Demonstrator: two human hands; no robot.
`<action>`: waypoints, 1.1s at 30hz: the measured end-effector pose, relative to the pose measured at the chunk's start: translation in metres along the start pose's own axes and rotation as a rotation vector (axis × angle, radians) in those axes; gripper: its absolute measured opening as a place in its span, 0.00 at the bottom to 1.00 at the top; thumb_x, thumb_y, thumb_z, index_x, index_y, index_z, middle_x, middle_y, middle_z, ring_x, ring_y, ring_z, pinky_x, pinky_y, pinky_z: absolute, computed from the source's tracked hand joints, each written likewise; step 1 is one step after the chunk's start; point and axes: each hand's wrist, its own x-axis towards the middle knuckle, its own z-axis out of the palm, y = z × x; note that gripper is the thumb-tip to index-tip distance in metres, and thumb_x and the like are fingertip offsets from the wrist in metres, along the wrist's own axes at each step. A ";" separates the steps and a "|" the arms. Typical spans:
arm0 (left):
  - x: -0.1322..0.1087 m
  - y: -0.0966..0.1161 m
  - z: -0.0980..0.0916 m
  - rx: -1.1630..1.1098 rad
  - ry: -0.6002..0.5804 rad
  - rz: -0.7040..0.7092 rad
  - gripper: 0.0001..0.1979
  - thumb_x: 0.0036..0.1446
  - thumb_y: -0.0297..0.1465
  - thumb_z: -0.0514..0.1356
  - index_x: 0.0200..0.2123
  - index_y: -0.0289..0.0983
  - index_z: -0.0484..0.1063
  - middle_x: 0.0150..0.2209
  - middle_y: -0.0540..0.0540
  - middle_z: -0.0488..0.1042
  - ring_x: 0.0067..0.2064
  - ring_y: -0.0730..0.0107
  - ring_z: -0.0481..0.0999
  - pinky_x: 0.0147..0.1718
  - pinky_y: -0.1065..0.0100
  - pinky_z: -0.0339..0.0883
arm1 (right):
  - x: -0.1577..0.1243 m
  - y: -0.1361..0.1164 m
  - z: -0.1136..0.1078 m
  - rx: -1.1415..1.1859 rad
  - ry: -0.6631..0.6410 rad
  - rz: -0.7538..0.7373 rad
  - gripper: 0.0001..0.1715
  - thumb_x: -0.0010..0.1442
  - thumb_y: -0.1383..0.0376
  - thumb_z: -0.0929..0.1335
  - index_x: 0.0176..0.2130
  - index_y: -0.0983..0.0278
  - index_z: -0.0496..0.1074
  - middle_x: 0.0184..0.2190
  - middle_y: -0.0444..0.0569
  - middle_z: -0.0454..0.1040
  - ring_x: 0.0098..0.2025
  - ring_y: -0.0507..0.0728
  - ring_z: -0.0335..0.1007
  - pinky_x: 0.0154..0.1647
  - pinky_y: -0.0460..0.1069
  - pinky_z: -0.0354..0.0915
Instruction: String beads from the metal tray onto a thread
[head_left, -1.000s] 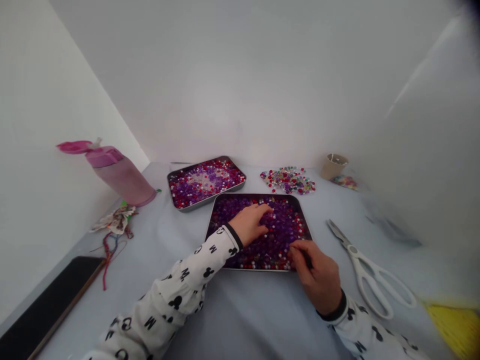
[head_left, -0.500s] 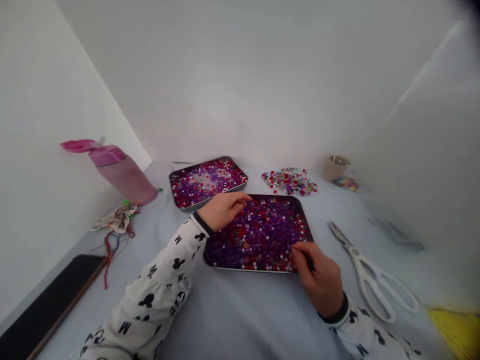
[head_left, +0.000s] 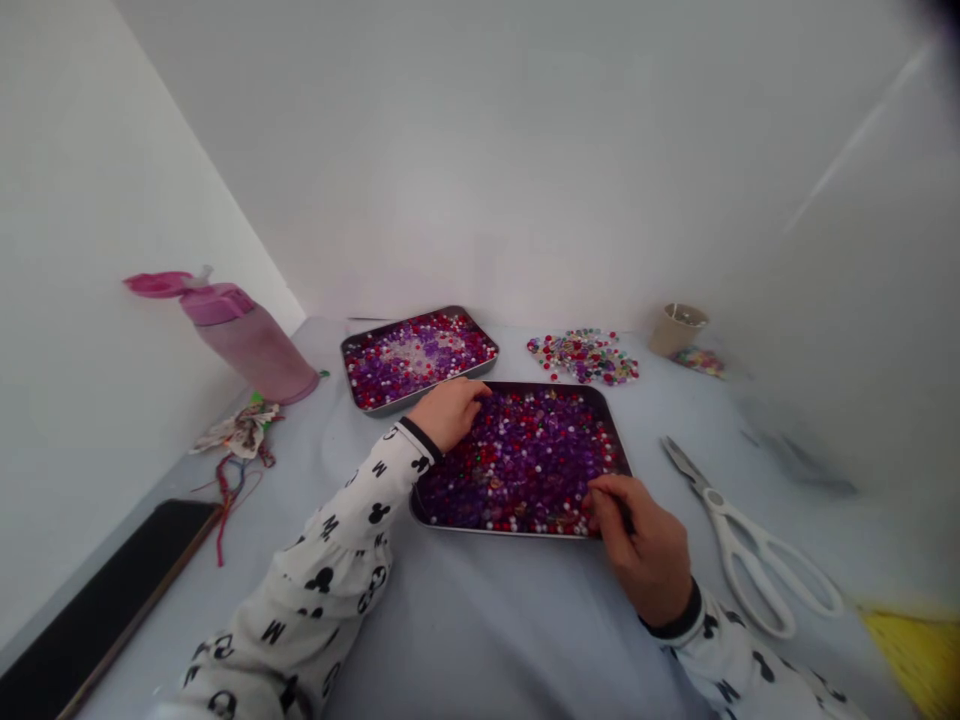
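Note:
A dark metal tray (head_left: 609,410) full of purple, red and white beads lies in front of me. My left hand (head_left: 448,411) rests at the tray's far left corner, fingers curled onto the beads; what they hold, if anything, is hidden. My right hand (head_left: 642,543) grips the tray's near right corner, thumb and fingers pinched on its rim. A second bead tray (head_left: 358,345) sits behind, to the left.
A pink bottle (head_left: 244,334) with open lid stands at left, with threads (head_left: 238,452) and a dark phone (head_left: 105,600) nearer. White scissors (head_left: 750,545) lie at right. A loose bead pile (head_left: 583,356) and a small cup (head_left: 676,328) sit at the back. Something yellow (head_left: 915,655) shows at bottom right.
My left hand has drawn from the middle of the beads back to the tray's far left corner. My right hand has stayed on the near right corner.

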 end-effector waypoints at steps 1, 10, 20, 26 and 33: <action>0.000 0.000 0.000 0.003 0.002 -0.001 0.15 0.55 0.25 0.50 0.45 0.34 0.70 0.44 0.43 0.73 0.46 0.66 0.71 0.49 0.63 0.63 | 0.000 0.000 0.000 0.004 -0.002 0.000 0.06 0.60 0.66 0.61 0.36 0.61 0.67 0.26 0.42 0.74 0.23 0.51 0.71 0.26 0.45 0.65; -0.002 0.001 -0.002 0.131 0.046 -0.150 0.14 0.58 0.29 0.49 0.44 0.34 0.70 0.42 0.41 0.72 0.44 0.63 0.72 0.47 0.62 0.64 | -0.001 0.000 0.000 0.022 -0.001 0.003 0.05 0.59 0.67 0.62 0.37 0.61 0.67 0.27 0.42 0.74 0.24 0.50 0.71 0.27 0.45 0.65; 0.004 -0.004 0.012 -0.026 0.042 -0.163 0.16 0.58 0.25 0.47 0.45 0.32 0.71 0.44 0.40 0.73 0.46 0.62 0.71 0.50 0.62 0.61 | -0.002 0.001 0.001 0.009 -0.009 -0.017 0.05 0.60 0.67 0.62 0.36 0.61 0.67 0.27 0.42 0.73 0.24 0.50 0.70 0.27 0.44 0.65; 0.009 -0.010 0.020 -0.150 0.021 -0.136 0.18 0.58 0.24 0.46 0.48 0.33 0.69 0.47 0.45 0.73 0.48 0.70 0.71 0.50 0.71 0.62 | -0.003 0.003 0.002 0.023 -0.013 -0.016 0.05 0.60 0.67 0.62 0.37 0.61 0.66 0.26 0.41 0.73 0.24 0.49 0.70 0.26 0.44 0.65; 0.006 0.007 0.021 -0.297 -0.012 -0.116 0.18 0.57 0.23 0.46 0.46 0.34 0.69 0.46 0.45 0.73 0.48 0.68 0.71 0.52 0.66 0.61 | -0.002 0.001 0.002 0.021 -0.006 -0.033 0.05 0.60 0.67 0.62 0.37 0.61 0.66 0.26 0.41 0.73 0.23 0.50 0.71 0.25 0.44 0.65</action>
